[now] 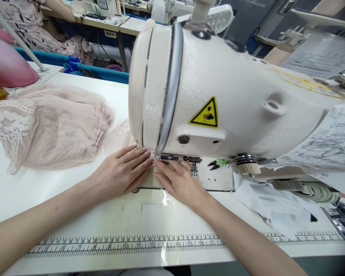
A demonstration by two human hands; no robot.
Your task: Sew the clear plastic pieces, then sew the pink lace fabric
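Left hand (129, 168) flat on lace (122, 132); right hand (179, 182), fingertips obscured, grip indeterminable. Machine (241, 96) overhead; table (103, 216) edge well apart.

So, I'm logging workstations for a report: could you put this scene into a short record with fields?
Station: white sewing machine on a white table
Left hand: fingers outstretched, fingertips at the lace fabric
Right hand: fingers under the machine head, partly hidden; grip unclear
Fabric: pale pink, bunched left of the machine
Tool: green-handled snips, right of the right hand
Front edge: printed ruler
Background: another person in patterned clothing, upper left
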